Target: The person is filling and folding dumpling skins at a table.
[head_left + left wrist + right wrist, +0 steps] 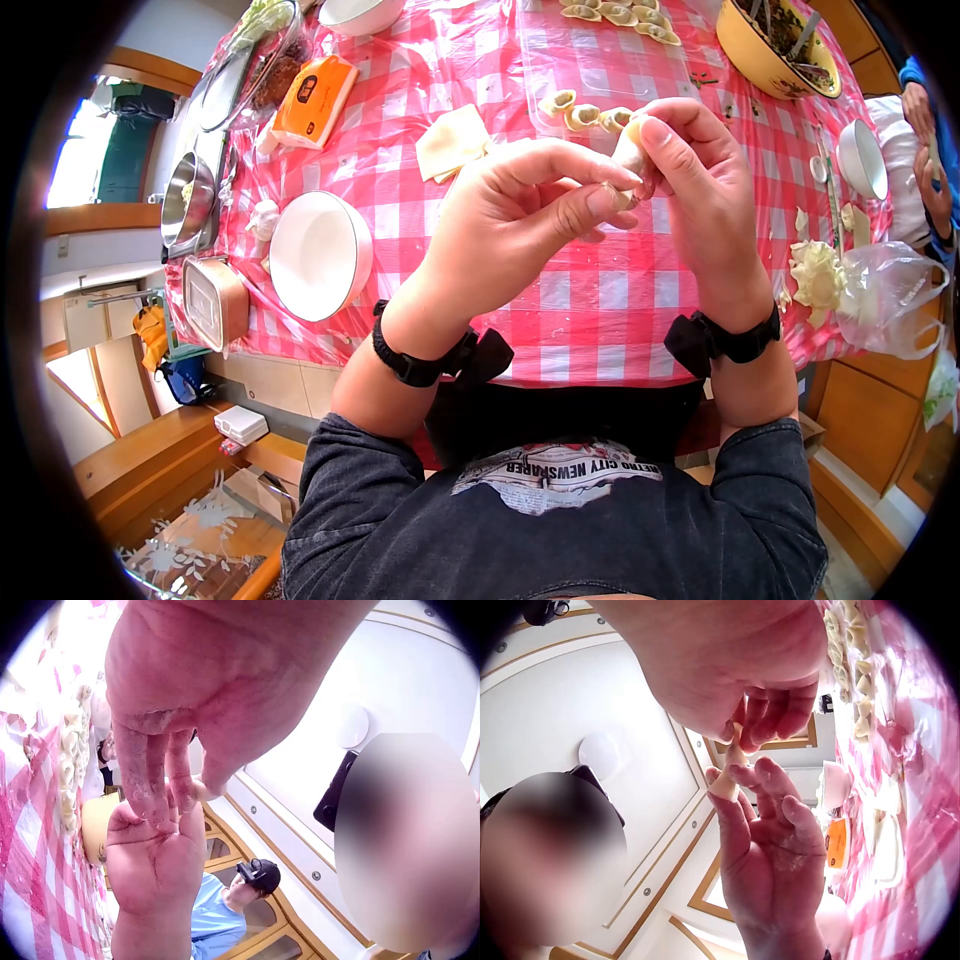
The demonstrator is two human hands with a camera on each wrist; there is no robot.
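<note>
Both hands meet over the near side of the table, with a wonton [629,156] between them. The left hand [515,220] pinches one corner of its pale dough between thumb and forefinger. Thumb and fingers of the right hand [708,190] pinch the other end. In the right wrist view the wonton [736,757] spans the two sets of fingertips, its dough twisted narrow near the top. White flour marks the left hand's palm [780,851]. Just beyond the hands stands a row of folded wontons [583,114]. Square wrappers [450,143] lie left of them, partly behind the left hand.
A yellow bowl [735,45] of dark filling stands back right. An empty white bowl [318,255], a lidded container [213,303] and an orange tissue pack [314,102] are at left. At right lie a plastic bag [890,300] and a small bowl [862,160]. Another person [217,915] is across the table.
</note>
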